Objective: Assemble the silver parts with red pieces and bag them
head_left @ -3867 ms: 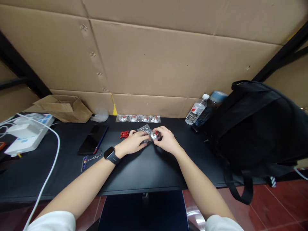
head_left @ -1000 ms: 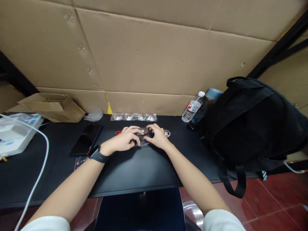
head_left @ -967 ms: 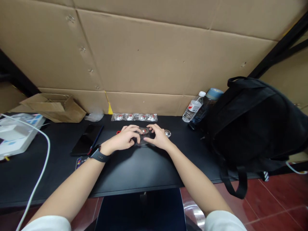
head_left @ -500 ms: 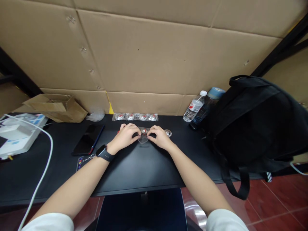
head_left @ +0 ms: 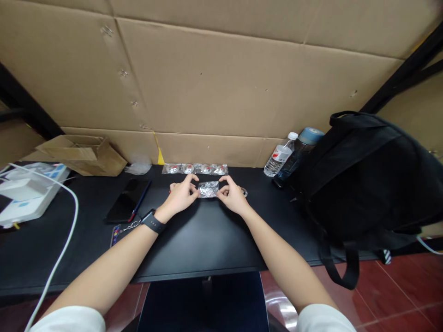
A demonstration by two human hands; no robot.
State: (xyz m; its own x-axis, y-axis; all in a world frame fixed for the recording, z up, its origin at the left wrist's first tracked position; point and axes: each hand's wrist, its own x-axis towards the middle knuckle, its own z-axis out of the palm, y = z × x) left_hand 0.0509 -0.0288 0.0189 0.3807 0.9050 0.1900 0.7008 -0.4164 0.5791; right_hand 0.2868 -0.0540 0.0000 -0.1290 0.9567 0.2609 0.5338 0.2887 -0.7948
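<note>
Between my hands a small clear plastic bag (head_left: 208, 189) shows a crinkled, shiny face; what lies inside it cannot be made out. My left hand (head_left: 180, 194) pinches its left edge with the thumb and bent fingers, the index finger raised. At the right edge, my right hand (head_left: 232, 197) grips the plastic in the same way. Just beyond the right knuckles lies a round silvery item (head_left: 244, 192), partly covered by that hand. Behind the hands, several round items in clear wrappers (head_left: 188, 169) form a row along the cardboard wall.
Left of me are a phone (head_left: 127, 200), a keychain (head_left: 116, 234), a brown paper bag (head_left: 104, 159), crumpled clear plastic (head_left: 138, 168) and a white cable (head_left: 73, 221). To the right stand a water bottle (head_left: 278, 159), a blue-lidded bottle (head_left: 309, 136) and a black backpack (head_left: 374, 184).
The plastic bag's loose flap no longer hangs toward me, and the round item seen in it is hidden behind crinkled plastic. My index fingers have lifted and spread from it.
</note>
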